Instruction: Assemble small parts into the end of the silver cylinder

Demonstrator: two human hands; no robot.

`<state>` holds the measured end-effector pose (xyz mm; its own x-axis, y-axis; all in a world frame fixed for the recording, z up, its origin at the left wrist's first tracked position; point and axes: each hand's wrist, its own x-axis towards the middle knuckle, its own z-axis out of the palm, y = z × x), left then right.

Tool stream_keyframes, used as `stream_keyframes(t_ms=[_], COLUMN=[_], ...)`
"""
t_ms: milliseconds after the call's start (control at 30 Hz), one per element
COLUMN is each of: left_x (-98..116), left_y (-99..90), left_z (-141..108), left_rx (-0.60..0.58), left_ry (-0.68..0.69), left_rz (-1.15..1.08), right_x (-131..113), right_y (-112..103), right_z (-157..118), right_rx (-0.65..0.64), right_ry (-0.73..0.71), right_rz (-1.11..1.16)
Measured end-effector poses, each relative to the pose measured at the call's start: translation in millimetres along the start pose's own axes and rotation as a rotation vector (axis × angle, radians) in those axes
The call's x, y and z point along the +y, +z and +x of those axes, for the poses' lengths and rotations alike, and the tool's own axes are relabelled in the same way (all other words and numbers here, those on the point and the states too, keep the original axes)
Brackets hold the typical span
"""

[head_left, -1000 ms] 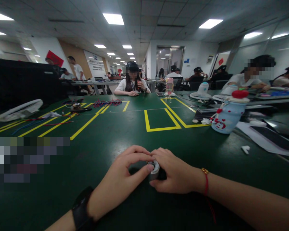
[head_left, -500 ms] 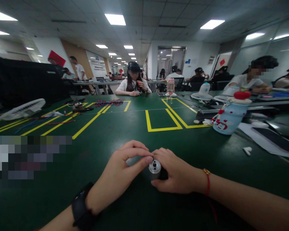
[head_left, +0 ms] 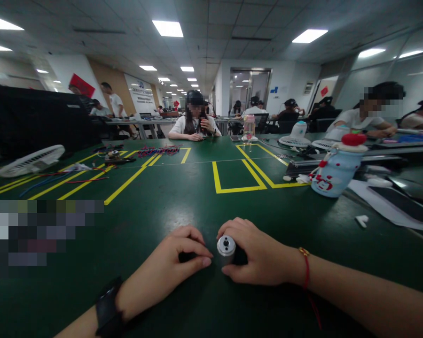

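Note:
A small silver metal cylinder, which looks like a small motor [head_left: 226,249], stands upright on the green table [head_left: 127,253] in front of me. Its round top face has a dark centre and small holes. My right hand [head_left: 252,251] curls around it from the right, thumb on the near side and fingers on the far side. Just left of it, apart from the cylinder, is my left hand [head_left: 183,258], low over the table. Its thumb and index fingertips meet in a pinch. Whatever lies between them, if anything, is too small to make out.
A light blue bottle with a red top [head_left: 336,169] stands to the right, near a white earphone case [head_left: 362,220] and a dark phone on paper. Fan parts [head_left: 31,162] and wires [head_left: 158,150] lie at left. Yellow tape marks the table; a person [head_left: 195,117] sits opposite.
My left hand has moved left and down, away from the top of the cylinder, its thumb and index finger still pinched. The right hand and the cylinder have stayed in place.

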<state>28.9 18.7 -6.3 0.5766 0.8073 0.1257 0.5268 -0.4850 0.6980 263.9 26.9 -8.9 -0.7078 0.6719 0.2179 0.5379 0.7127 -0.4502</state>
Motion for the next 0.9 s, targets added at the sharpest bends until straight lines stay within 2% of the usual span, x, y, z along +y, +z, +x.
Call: stream_keyframes(t_ms=[200,333,400,467,667,767,900], left_x=[-6,-8,-14,-25,-79,-98,-105], left_y=[2.3,-5.4,-16.1,-30.7,-75.0,-85.5,-86.6], left_z=[2,4,5,6,3,2,2], left_rx=[-0.029,-0.014,0.051,0.168,0.478,0.579,0.617], left_ry=[-0.006,-0.019,-0.081,-0.194,-0.422,-0.463,-0.495], left_rz=[0.03,-0.047,-0.093,-0.116,-0.106,-0.118,-0.092], right_x=[3,2,1,0,0,0,0], right_y=[1,0,-1,-2,-3,-4,-4], right_z=[1,1,1,0,1,2,1], right_rx=[0.007,0.001,-0.004,-0.009,-0.02,-0.024,-0.024], right_ry=[-0.009,-0.001,0.004,0.005,0.022,0.026,0.032], right_rz=[0.002,0.007,0.009,0.013,0.022,0.032,0.045])
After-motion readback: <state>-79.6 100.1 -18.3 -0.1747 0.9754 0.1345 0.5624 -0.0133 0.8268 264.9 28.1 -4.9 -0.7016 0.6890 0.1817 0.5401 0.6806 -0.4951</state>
